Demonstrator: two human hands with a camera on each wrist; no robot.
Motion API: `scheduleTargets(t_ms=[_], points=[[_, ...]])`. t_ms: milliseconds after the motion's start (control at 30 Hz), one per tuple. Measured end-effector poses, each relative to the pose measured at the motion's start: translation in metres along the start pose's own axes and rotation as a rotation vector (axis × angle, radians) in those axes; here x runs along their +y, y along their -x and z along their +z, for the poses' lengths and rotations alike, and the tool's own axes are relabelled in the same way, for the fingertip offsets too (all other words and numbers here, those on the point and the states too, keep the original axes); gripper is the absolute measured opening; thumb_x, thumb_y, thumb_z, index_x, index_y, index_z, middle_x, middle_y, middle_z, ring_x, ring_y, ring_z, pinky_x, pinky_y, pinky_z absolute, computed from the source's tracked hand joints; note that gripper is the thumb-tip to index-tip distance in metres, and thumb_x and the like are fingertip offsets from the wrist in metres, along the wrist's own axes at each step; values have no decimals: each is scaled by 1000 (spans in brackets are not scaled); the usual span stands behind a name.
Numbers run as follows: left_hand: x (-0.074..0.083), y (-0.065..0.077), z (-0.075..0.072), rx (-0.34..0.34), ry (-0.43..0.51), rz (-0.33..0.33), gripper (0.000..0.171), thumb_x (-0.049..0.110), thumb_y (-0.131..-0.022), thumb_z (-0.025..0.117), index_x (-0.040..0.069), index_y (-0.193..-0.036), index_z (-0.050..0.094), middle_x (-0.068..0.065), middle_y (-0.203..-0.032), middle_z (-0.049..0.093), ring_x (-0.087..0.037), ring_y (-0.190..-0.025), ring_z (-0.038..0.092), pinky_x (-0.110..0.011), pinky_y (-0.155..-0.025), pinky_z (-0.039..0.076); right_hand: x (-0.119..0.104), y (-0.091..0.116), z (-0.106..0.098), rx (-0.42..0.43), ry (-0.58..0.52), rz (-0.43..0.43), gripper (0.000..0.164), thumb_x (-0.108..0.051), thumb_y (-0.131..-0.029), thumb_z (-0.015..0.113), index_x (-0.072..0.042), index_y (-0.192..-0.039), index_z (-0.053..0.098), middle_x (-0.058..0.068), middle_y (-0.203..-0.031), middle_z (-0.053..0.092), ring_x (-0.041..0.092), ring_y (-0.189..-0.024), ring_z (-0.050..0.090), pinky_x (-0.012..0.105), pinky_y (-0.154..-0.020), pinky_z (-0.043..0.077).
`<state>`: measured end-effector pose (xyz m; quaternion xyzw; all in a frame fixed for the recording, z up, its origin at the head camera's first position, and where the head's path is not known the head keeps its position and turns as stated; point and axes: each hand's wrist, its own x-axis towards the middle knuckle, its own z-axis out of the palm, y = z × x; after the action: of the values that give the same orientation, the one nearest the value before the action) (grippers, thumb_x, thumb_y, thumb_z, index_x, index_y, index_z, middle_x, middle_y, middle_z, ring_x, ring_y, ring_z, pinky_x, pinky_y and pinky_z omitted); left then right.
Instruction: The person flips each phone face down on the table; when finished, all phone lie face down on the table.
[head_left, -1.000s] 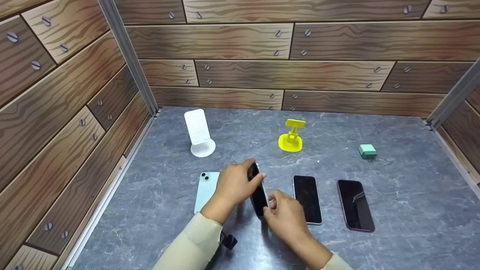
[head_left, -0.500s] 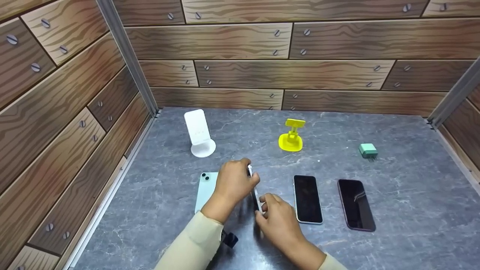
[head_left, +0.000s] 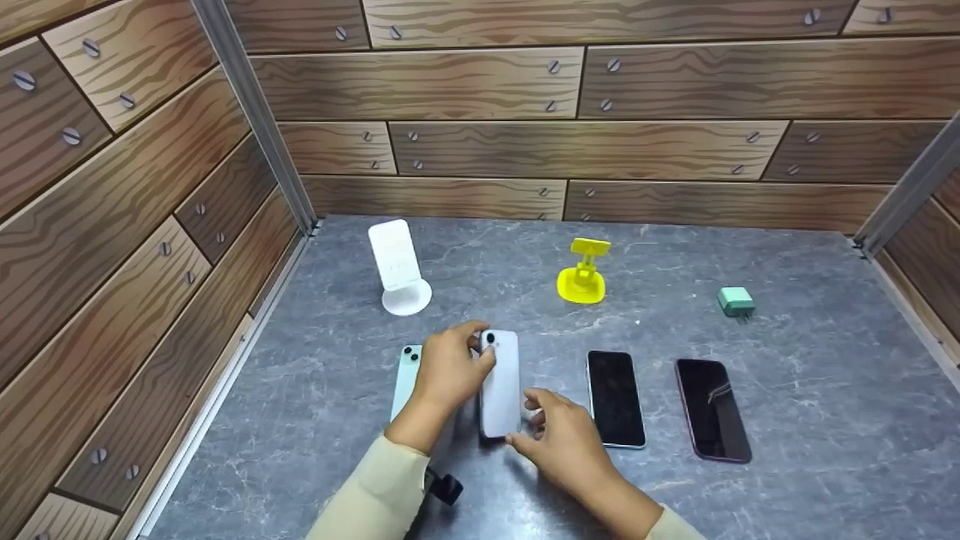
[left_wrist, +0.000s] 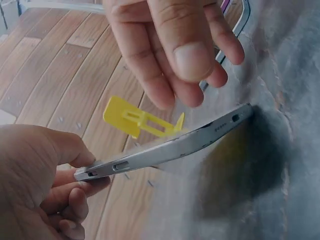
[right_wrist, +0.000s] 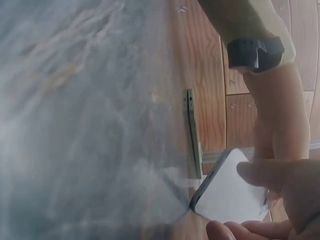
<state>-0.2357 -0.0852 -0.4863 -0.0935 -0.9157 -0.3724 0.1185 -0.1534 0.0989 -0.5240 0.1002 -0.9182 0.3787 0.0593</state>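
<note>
In the head view a white phone (head_left: 502,394) shows its back and camera. My left hand (head_left: 448,371) pinches its upper end, thumb across the back beside the camera. From the left wrist view, the phone (left_wrist: 160,152) is seen edge-on, tilted, its far end close over the table and a shadow beneath. My right hand (head_left: 574,442) has its fingers loosely bent and spread by the phone's lower right corner, the thumb tip right at that corner. A gap shows between these right fingers (left_wrist: 192,60) and the phone. Left of it lies a light teal phone (head_left: 403,382), partly behind my left hand.
Two phones lie screen up to the right: a black-screened phone (head_left: 616,397) and a dark phone (head_left: 712,410). Further back stand a white phone stand (head_left: 397,262), a yellow phone stand (head_left: 582,277) and a green charger plug (head_left: 736,301). Wood-patterned walls (head_left: 480,82) enclose the grey table (head_left: 247,450).
The phone has turned over from screen side, through edge-on, to its white back, shifting slightly left with my left hand. My right hand's fingers have come away from its edge.
</note>
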Motion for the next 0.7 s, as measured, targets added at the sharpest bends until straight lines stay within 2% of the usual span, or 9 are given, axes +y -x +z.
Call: scheduleTargets(t_ms=[167, 300, 500, 700], points=[[-8, 1, 3, -5, 116, -58, 33, 12, -95, 78, 7, -128, 80, -3, -91, 81, -10, -76, 64, -33, -70, 55, 5, -2, 0, -21, 33, 24, 67, -21, -76, 100, -1, -133, 70, 6, -117, 79, 17, -93, 77, 42, -83, 63], [-15, 1, 9, -28, 189, -113, 33, 11, -98, 78, 7, -130, 79, -5, -97, 81, -12, -82, 66, -35, -76, 58, 7, -4, 2, -34, 20, 37, 78, -14, -74, 101, 3, -140, 63, 7, -117, 78, 15, -90, 75, 36, -80, 63], [-26, 1, 20, -42, 250, -178, 33, 11, -98, 78, 7, -130, 79, -5, -95, 80, -12, -82, 66, -33, -76, 58, 10, -6, 5, -20, -17, 18, 84, 1, -69, 98, 7, -144, 59, 11, -114, 76, 14, -84, 70, 27, -72, 59], [-30, 1, 25, -53, 286, -186, 33, 9, -98, 78, 6, -131, 78, -6, -94, 80, -11, -81, 65, -32, -75, 57, 15, -7, 7, -17, -6, 0, 83, 6, -68, 94, 7, -143, 60, 8, -106, 77, 11, -81, 68, 26, -70, 58]])
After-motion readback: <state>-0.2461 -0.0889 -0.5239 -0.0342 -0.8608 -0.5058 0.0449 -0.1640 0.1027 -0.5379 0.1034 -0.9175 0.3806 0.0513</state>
